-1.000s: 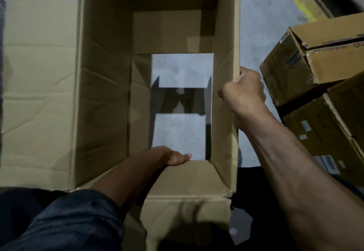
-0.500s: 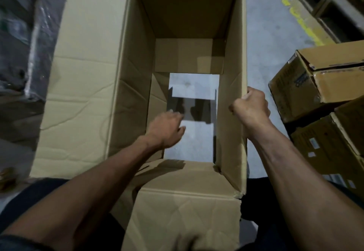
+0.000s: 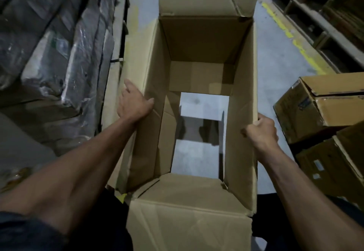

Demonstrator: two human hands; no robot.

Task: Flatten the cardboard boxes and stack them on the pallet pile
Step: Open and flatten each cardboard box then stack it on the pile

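**Both hands on the rim of the open cardboard box**

Straight below the camera stands the open cardboard box (image 3: 199, 57), upright on the grey concrete floor (image 3: 275, 57), its top flaps folded outward and its bottom open, so a patch of floor shows through the middle. The left hand (image 3: 134, 103) lies on the box's left wall at the rim: the thumb hooks over the edge to the inside, while the fingers stretch fairly straight along the outside face, palm pressed to the cardboard. The left forearm runs up from the lower left corner, bare to the elbow. The right hand (image 3: 261, 130) is curled into a fist round the top edge of the box's right wall, thumb inside, knuckles outside, gripping the cardboard; its forearm comes in from the lower right. Right of the box, close to the right hand, sit stacked closed cartons (image 3: 323, 103) with labels on their sides. Left of the box rise plastic-wrapped bundles (image 3: 59, 53). Beyond the cartons a yellow floor line (image 3: 291, 38) runs diagonally.
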